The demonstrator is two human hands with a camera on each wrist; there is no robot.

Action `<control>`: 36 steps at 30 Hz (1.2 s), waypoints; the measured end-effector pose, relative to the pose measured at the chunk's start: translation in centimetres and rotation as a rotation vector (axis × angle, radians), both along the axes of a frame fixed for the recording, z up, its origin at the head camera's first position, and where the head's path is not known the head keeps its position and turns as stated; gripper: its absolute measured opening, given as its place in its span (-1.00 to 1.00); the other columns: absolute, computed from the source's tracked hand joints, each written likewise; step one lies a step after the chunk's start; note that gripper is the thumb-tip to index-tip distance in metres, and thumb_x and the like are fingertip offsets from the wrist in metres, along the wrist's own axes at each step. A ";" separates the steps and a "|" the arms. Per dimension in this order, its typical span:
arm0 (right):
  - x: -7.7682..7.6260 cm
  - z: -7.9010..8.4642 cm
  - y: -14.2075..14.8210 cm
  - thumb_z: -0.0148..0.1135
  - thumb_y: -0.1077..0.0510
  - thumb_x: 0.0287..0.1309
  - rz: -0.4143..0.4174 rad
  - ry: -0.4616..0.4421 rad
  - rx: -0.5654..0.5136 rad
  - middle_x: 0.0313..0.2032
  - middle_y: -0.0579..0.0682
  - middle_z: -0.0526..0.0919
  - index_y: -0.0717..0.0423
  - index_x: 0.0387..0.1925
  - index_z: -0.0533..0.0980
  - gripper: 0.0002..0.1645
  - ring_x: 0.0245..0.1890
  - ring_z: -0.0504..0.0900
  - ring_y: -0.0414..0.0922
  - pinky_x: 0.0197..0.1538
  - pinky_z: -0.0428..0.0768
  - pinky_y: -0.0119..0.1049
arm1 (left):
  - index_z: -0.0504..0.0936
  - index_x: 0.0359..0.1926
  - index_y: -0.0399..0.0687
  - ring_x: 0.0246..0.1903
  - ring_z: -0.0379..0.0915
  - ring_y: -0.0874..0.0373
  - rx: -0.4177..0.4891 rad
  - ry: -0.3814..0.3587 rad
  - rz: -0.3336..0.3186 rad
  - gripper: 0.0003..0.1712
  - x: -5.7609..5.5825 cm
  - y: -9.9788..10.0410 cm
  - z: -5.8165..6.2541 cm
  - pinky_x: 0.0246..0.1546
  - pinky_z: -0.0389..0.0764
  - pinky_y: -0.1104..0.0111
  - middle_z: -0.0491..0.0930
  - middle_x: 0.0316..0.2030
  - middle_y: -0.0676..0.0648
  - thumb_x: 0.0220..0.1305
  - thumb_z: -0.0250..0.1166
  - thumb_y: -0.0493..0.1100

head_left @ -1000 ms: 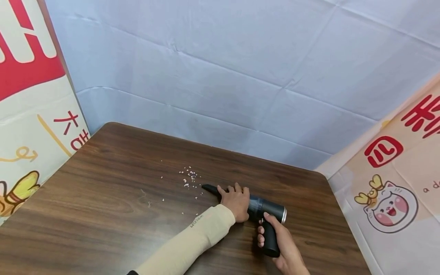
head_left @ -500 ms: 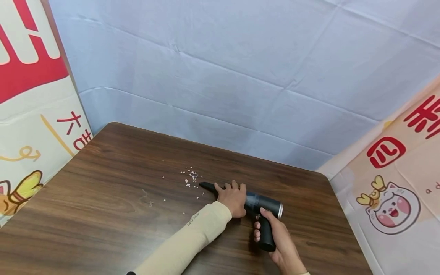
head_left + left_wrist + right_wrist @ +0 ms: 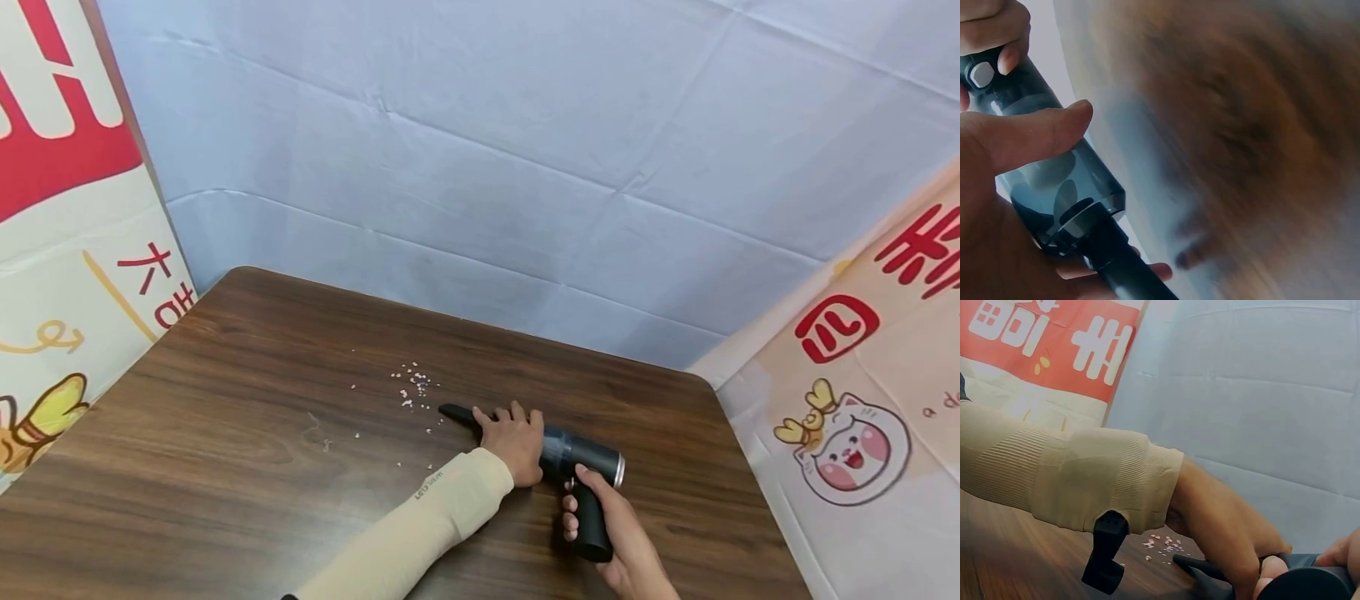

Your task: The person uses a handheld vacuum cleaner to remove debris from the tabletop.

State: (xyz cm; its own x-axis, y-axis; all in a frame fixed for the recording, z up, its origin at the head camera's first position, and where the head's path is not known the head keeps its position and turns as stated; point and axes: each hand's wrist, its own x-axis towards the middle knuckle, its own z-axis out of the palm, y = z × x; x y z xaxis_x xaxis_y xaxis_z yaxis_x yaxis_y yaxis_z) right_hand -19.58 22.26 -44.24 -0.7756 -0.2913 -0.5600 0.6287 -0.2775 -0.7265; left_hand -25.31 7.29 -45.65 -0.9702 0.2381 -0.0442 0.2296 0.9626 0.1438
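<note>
A black handheld vacuum cleaner [image 3: 596,457] with a clear dust cup [image 3: 1047,181] and a narrow crevice nozzle [image 3: 453,412] is held low over the brown table. My left hand [image 3: 514,443] grips it from above around the dust cup, thumb across the clear plastic in the left wrist view. Around the pistol handle [image 3: 592,533] curls my right hand [image 3: 618,529], its thumb up near the body. White crumbs [image 3: 414,387] lie scattered just left of the nozzle tip, a few stray ones farther out. In the right wrist view the nozzle points at these crumbs.
The wood-grain table [image 3: 247,400] has rounded far corners. Behind it hangs a pale blue cloth [image 3: 450,167]. Printed banners stand at the left [image 3: 67,208] and right [image 3: 855,417]. A thin pale thread-like mark [image 3: 318,432] shows on the tabletop.
The vacuum's nozzle tip moved slightly left toward the crumbs half a second ago, and is now back to the right. Both hands keep their hold; the crumbs look the same.
</note>
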 end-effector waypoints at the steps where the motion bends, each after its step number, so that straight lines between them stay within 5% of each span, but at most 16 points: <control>1: 0.0 0.0 0.2 -0.01 -0.07 0.01 0.008 -0.006 -0.003 -0.63 -0.05 0.34 0.23 -0.27 0.22 -0.55 -0.70 0.33 -0.22 -0.58 0.38 -0.41 | 0.10 0.15 0.05 -0.01 0.11 -0.20 -0.004 -0.002 0.001 -0.11 0.1 0.2 0.1 -0.21 -0.01 -0.24 0.13 0.09 -0.19 -0.22 0.21 0.22; 13: 0.3 0.3 2.1 -0.07 -0.08 0.05 0.113 -0.037 -0.032 -0.61 -0.06 0.37 0.23 -0.21 0.18 -0.54 -0.70 0.38 -0.23 -0.58 0.39 -0.43 | 0.12 0.14 0.03 -0.08 0.19 -0.21 -0.071 0.015 0.007 -0.11 1.6 1.1 0.7 -0.29 0.15 -0.21 0.17 0.06 -0.23 -0.23 0.19 0.26; 36: 0.5 -0.3 2.4 -0.12 -0.06 0.08 0.156 -0.037 -0.063 -0.61 -0.06 0.36 0.25 -0.20 0.17 -0.55 -0.71 0.36 -0.24 -0.59 0.39 -0.43 | 0.14 0.11 0.01 -0.09 0.20 -0.22 -0.136 -0.005 0.016 -0.11 2.0 1.2 0.9 -0.33 0.20 -0.19 0.19 0.05 -0.22 -0.25 0.17 0.31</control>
